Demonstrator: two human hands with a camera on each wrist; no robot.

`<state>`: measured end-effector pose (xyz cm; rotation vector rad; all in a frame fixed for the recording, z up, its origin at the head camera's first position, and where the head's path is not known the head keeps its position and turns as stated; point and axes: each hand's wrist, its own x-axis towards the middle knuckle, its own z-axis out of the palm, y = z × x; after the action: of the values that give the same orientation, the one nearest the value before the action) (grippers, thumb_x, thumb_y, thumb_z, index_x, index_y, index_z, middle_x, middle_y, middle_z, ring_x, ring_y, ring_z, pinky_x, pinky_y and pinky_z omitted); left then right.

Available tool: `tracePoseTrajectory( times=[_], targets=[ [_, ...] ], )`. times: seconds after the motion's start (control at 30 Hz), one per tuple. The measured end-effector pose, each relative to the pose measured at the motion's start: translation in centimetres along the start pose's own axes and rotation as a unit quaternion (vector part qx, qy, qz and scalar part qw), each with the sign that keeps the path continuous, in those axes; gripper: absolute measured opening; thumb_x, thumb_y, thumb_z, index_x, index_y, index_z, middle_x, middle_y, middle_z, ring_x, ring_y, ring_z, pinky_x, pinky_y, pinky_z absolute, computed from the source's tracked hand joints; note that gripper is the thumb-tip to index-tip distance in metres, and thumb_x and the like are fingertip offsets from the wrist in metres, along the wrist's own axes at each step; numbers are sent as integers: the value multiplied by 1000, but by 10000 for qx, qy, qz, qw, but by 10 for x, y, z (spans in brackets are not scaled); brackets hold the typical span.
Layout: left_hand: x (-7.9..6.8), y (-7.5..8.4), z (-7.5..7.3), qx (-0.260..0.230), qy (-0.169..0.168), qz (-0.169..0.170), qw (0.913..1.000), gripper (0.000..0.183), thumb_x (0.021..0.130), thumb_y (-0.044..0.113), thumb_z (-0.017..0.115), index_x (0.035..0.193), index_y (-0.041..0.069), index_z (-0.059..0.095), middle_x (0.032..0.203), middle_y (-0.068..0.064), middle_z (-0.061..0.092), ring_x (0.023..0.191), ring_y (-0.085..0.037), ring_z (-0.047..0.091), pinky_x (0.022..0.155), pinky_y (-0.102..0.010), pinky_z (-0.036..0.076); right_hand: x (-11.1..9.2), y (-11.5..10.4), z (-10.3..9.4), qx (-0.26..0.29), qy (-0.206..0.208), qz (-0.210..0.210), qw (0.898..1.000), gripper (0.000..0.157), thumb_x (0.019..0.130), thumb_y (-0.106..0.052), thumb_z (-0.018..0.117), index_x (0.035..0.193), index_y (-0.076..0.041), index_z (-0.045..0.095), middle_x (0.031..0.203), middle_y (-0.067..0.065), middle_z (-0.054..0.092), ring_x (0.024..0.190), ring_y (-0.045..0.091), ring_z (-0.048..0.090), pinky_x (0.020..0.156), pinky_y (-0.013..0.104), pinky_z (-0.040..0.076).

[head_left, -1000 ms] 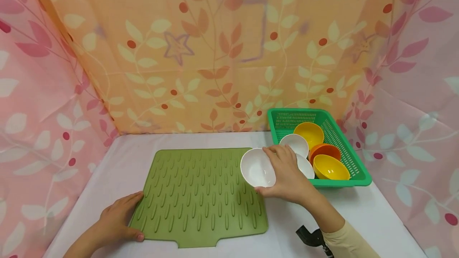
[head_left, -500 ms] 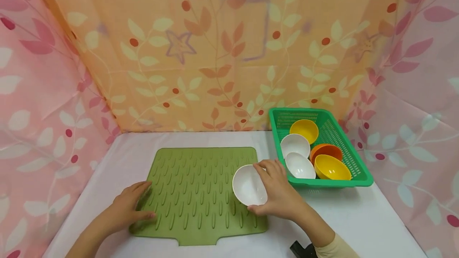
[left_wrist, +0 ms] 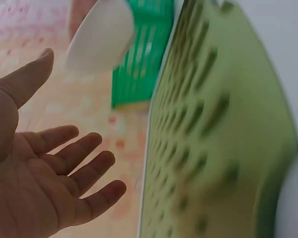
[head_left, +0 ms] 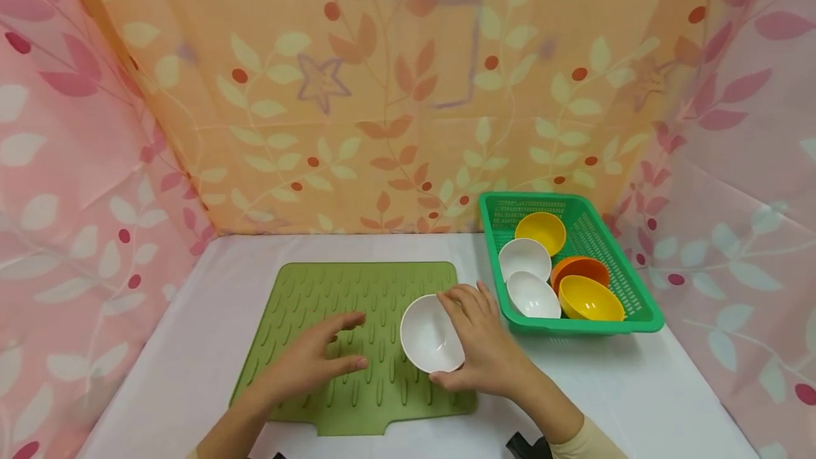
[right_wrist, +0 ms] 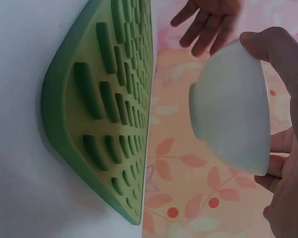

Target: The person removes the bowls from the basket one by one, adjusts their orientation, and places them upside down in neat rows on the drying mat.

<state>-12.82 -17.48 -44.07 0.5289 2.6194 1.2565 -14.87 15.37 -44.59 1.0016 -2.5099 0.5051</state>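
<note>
My right hand [head_left: 481,346] grips a white bowl [head_left: 431,335] by its rim, thumb on the near side and fingers on the far side. The bowl hangs over the right part of a green ridged mat [head_left: 357,402]; the right wrist view shows a gap between the bowl's foot [right_wrist: 193,111] and the mat [right_wrist: 97,114]. To the left of the bowl, my left hand [head_left: 312,360] hovers above the mat with thumb and fingers spread apart. Nothing lies in that hand [left_wrist: 44,173], and it does not touch the bowl [left_wrist: 102,37].
A green basket [head_left: 637,307] stands at the right with white bowls [head_left: 524,258], yellow bowls [head_left: 589,299] and an orange bowl [head_left: 583,269] inside. Patterned cloth [head_left: 382,91] walls the white table [head_left: 605,381] at the back and sides.
My right hand has carried the white bowl left and slightly nearer, away from the basket and over the mat. My left hand has left the mat's left edge and moved right toward the bowl.
</note>
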Motion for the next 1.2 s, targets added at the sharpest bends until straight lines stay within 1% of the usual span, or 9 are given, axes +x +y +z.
tracePoseTrajectory(
  times=[0.17,0.4,0.6,0.73,0.83,0.93,1.03,1.1,1.2],
  targets=[
    [8,9,23,-1098,-451,111,9929,69,91,43,76,149,16,50,146,-4,58,135,-31,54,105,-49,49,2,-4,0,62,218,-243,9994,118,59,-68,86,149,-3,47,143,10,47,142,30,34,122,61,10],
    [15,7,46,-2870,-1026,51,9524,59,99,25,70,149,1,48,139,-16,61,128,-33,57,95,-32,55,1,-11,5,-14,545,-653,9964,124,55,-65,90,151,-1,44,145,12,47,143,33,34,122,62,9],
    [15,9,52,-3292,-811,-249,9404,63,96,26,74,146,-3,49,131,-13,63,118,-25,61,93,-31,54,1,-16,11,-264,1095,-1084,9877,127,53,-63,91,152,1,42,148,15,48,142,37,36,120,65,11],
    [14,12,53,-3541,-558,-299,9331,65,92,21,79,145,-1,49,130,-15,60,110,-26,64,90,-35,57,0,-19,11,-405,1274,-1211,9836,123,63,-66,87,153,3,40,153,17,45,144,38,35,120,65,10],
    [14,12,50,-3223,-120,-103,9465,62,88,19,83,142,6,54,130,-14,59,107,-29,63,88,-38,57,0,-20,5,150,1115,-778,9906,118,72,-66,84,156,1,36,156,16,41,145,37,34,119,65,14],
    [13,13,46,-2174,555,273,9741,63,80,25,90,135,23,61,129,-2,61,112,-27,59,92,-41,53,0,-24,-5,1394,569,422,9877,109,78,-60,83,160,-11,31,158,8,39,147,32,32,115,67,26],
    [13,16,44,-930,1183,796,9854,69,71,29,96,130,34,61,128,11,60,119,-18,57,98,-45,50,0,-27,-13,2647,-123,1757,9481,96,84,-52,81,160,-20,32,155,3,43,146,30,36,109,70,34],
    [13,18,42,-284,1466,1218,9813,74,67,28,98,130,35,61,130,15,58,123,-13,56,100,-46,51,0,-29,-15,3186,-550,2383,9158,90,86,-50,79,159,-20,36,152,3,48,144,32,40,107,73,34],
    [12,20,41,470,1705,1818,9673,78,63,25,100,130,29,61,132,14,56,125,-12,53,98,-48,53,2,-30,-14,3508,-965,2839,8871,89,85,-49,81,157,-16,40,151,8,50,143,35,43,108,73,33]
  ],
)
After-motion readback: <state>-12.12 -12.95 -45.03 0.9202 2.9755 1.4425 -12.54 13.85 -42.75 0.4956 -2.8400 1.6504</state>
